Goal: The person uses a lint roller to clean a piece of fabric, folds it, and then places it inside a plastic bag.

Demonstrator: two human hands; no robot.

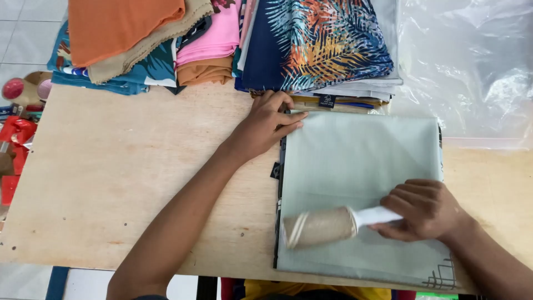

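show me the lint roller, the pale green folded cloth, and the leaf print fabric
lint roller [319,226], head view, middle of its drum
pale green folded cloth [361,158], head view, bare upper middle
leaf print fabric [325,47], head view, orange leaf

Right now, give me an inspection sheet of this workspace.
Surface: bare wooden table, pale, lightly scuffed.
Job's things: folded pale green cloth lying flat; lint roller resting on it, blurred.
Clutter: stacks of folded fabrics along the far edge, a leaf-print one on top; clear plastic sheet at far right; red items at left.
Hands: left hand pressing the cloth's far corner; right hand gripping the roller's white handle.
Cables: nothing seen.
Surroundings: tiled floor at left.
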